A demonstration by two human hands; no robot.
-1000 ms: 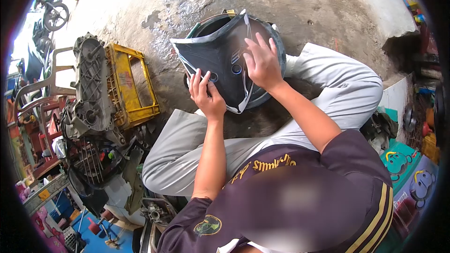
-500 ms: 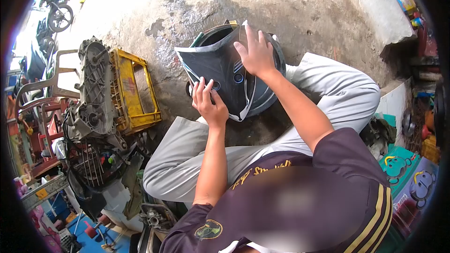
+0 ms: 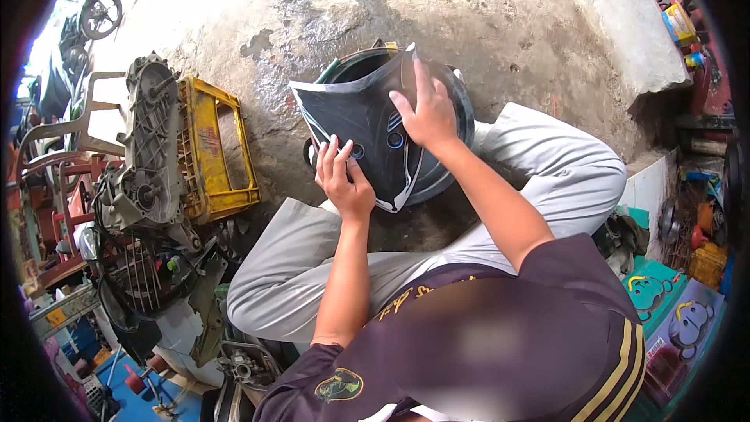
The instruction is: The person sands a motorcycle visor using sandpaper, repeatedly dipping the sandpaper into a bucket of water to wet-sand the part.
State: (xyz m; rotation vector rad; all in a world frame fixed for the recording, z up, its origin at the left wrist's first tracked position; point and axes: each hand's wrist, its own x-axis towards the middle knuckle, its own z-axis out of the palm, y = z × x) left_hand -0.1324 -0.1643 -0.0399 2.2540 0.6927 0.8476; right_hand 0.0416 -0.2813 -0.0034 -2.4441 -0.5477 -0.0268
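A dark motorcycle body panel (image 3: 363, 113) with pale edges and two round holes lies tilted across a round black tub (image 3: 449, 168) between my bent legs. At the panel's lower left edge, my left hand (image 3: 344, 187) grips it, fingers slightly bent. My right hand (image 3: 430, 116) rests on the upper right part, fingers stretched out and thumb apart. Beside those fingertips the surface looks brownish; whether something thin lies under them is hidden. Part of the tub's inside shows behind the panel's top edge.
A yellow plastic crate (image 3: 223, 152) stands to the left, with a grey metal engine casing (image 3: 148, 141) against it. Worn concrete floor (image 3: 484, 23) stretches ahead, wet in places. Teal and purple boxes (image 3: 687, 320) sit at the right, near a white ledge (image 3: 648, 47).
The panel's lower tip sits slightly lower in view, and both hands have shifted a little with it. My right hand stays on the upper right part. The whole view has moved slightly.
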